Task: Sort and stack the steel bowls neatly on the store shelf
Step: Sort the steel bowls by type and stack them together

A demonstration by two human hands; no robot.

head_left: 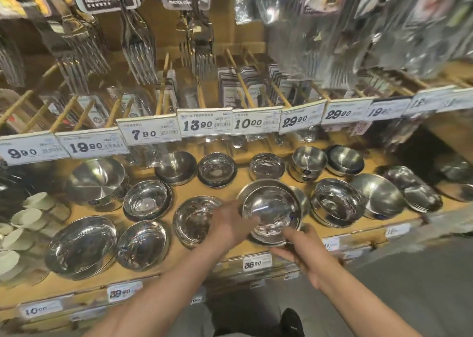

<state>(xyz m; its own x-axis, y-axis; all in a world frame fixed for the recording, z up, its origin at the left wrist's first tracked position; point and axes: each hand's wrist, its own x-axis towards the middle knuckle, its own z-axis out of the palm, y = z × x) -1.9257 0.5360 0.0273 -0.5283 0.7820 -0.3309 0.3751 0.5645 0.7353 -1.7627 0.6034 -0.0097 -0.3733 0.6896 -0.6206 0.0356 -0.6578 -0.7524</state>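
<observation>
A shiny steel bowl [272,208] is tilted toward me above the front middle of the wooden shelf [230,191]. My left hand [230,225] grips its left rim, and my right hand [304,249] holds it from below at the lower right edge. Several other steel bowls stand around it: a stack [337,203] just to its right, a single bowl [194,219] to its left, and small bowls [217,169] in the back row.
Wide bowls [82,246] sit at the front left, and white ceramic dishes [28,216] lie at the far left. Price tags [204,124] line a rail above the bowls, with packaged forks [139,50] hanging overhead. The shelf's front edge carries more price labels [257,262].
</observation>
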